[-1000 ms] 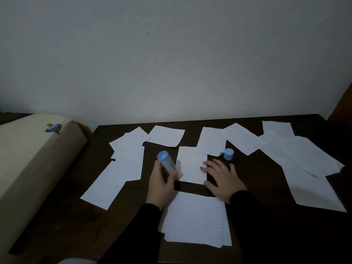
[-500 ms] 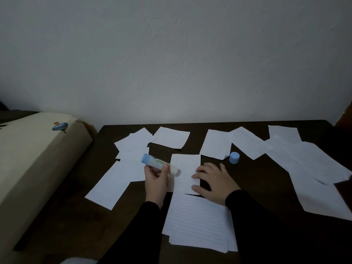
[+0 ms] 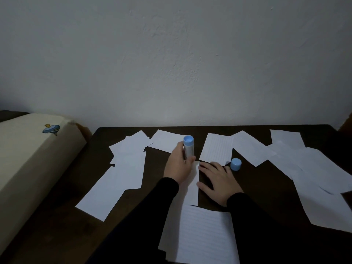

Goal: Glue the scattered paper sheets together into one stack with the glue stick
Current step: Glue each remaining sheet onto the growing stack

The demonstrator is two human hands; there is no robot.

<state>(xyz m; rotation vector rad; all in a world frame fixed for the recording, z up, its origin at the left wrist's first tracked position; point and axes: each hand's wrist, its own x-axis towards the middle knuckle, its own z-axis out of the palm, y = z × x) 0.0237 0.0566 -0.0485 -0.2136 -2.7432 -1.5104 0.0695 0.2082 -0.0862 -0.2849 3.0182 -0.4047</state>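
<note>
My left hand grips the glue stick, a pale tube with a blue end pointing up, standing nearly upright over a small white sheet in the middle of the dark table. My right hand lies flat on the table at that sheet's right edge, fingers spread. The glue stick's blue cap stands just beyond my right fingertips. A stack of lined sheets lies near me, between my sleeves. The tube's lower tip is hidden behind my left hand.
Loose white sheets lie scattered on the left, at the back and on the right. A cream cushion with a small blue spinning-top print sits left of the table. A white wall stands behind.
My left hand has swung the glue stick from lying sideways to nearly upright and shifted right and farther back. The right hand stays flat beside the sheet. The camera tilted slightly.
</note>
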